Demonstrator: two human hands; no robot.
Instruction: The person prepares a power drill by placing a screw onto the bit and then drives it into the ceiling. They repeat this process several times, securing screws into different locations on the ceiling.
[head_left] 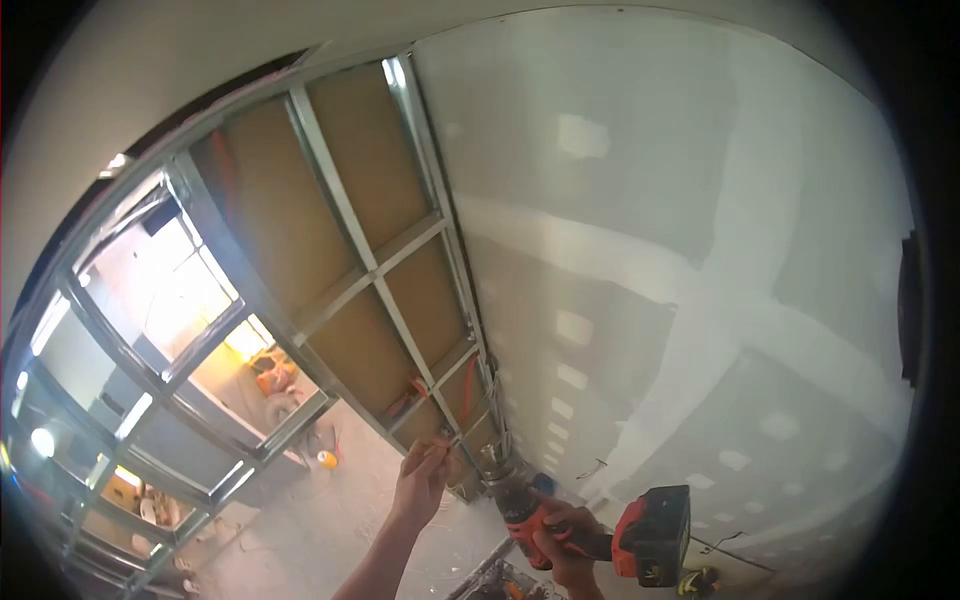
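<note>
You are looking up at a ceiling. Your right hand [565, 540] is wrapped around the handle of a red drill [600, 525], its black battery [655, 535] at the base, its nose raised against a metal stud [440, 210] at the edge of the drywall [680, 230]. Your left hand [422, 482] reaches up just beside the drill's tip, fingers pinched at the frame. Brown board [370, 150] shows between the studs; white joint bands cross the drywall.
</note>
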